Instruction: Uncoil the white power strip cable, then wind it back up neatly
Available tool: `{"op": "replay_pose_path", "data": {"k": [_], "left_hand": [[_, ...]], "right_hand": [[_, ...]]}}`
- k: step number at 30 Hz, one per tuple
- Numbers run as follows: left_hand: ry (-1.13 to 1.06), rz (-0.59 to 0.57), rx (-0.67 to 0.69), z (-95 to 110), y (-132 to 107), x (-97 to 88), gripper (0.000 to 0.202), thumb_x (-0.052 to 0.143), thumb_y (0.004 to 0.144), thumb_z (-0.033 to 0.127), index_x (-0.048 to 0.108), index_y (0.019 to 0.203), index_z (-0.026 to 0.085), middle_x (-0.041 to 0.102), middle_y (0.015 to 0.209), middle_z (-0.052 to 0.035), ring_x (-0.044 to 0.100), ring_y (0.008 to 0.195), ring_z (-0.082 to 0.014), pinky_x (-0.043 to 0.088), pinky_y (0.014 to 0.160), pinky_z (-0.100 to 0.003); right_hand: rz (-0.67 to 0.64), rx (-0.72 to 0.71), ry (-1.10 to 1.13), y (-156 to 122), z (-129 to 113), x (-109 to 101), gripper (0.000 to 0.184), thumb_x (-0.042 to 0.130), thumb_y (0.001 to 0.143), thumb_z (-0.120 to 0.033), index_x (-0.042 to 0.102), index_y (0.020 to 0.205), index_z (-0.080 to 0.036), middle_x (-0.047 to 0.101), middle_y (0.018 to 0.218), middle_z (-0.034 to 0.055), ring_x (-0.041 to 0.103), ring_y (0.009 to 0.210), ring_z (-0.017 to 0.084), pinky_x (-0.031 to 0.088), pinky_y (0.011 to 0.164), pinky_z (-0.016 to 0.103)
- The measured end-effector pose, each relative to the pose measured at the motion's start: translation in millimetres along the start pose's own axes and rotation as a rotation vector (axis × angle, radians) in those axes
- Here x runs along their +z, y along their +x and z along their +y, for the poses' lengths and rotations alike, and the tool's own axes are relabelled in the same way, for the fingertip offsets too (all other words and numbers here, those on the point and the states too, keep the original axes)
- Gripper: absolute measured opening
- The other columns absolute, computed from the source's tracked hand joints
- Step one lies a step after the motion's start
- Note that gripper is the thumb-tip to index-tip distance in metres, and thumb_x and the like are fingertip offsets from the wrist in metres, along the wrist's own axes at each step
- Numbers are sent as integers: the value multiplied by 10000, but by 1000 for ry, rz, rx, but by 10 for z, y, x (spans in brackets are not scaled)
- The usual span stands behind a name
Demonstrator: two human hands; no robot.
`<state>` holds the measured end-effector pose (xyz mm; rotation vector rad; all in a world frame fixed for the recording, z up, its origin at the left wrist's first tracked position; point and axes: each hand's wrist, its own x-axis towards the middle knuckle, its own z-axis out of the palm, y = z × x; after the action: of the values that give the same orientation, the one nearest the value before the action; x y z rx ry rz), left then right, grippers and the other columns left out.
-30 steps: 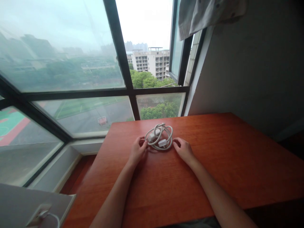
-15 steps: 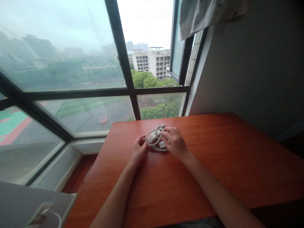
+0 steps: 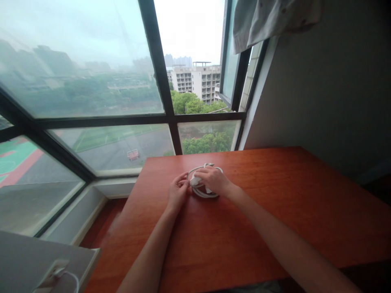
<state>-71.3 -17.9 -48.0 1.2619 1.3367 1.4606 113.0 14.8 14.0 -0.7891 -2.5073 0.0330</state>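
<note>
A coiled white cable [image 3: 205,195] lies on the reddish-brown wooden table, partly covered by my right hand. Within the coil is a white plug-like block [image 3: 194,181], and a smaller white end [image 3: 208,190] shows under my palm. My left hand [image 3: 178,189] pinches the left side of the coil between thumb and fingers. From above, my right hand [image 3: 214,179] reaches over the coil with its fingertips closed on the white block.
The wooden table [image 3: 259,203] reaches to the window frame [image 3: 171,119] and the grey wall on the right. A wall socket [image 3: 56,272] with a white plug and cord is at the lower left. Grey cloth [image 3: 271,22] hangs at the upper right.
My right hand has moved left and lower over the coil, and its fingers are now on the white block. The cable loops have spread flatter. My left hand stays at the coil's left side.
</note>
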Motion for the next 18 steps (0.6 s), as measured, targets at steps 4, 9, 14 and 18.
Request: {"op": "replay_pose_path", "data": {"k": [4,9,14,18], "left_hand": [[135,44,13,-18,7,10,354,661,727,338,681,1023,144,709,860,-65,676,743,-182,542,681,-281],[265,-8,30,0,10,-3,290,591,769,288,675,1002,137,714,903,-87,678,765,-197,540,678,-296],[202,-39,42,35,11,-25,315,611,760,309,647,1019,134,712,912,-89,674,800,-198,541,735,-311],[75,-107,-7,63,5,-42,344,608,779,385,630,1006,128,709,887,-82,662,743,-183,535,643,-279]], "right_hand": [[22,-129,13,-56,-6,45,192,582,880,-151,653,1055,-191,667,1148,61,587,1022,186,440,905,294],[-14,-166,-88,-49,-164,76,219,496,926,-157,637,1092,-162,652,1149,98,581,1007,213,460,874,331],[9,-29,-31,-106,-169,5,316,525,897,-158,585,1205,-189,622,1207,83,572,1039,223,456,903,351],[22,25,24,-148,-97,-23,369,561,851,-119,583,1212,-189,615,1217,90,567,1077,229,446,939,365]]}}
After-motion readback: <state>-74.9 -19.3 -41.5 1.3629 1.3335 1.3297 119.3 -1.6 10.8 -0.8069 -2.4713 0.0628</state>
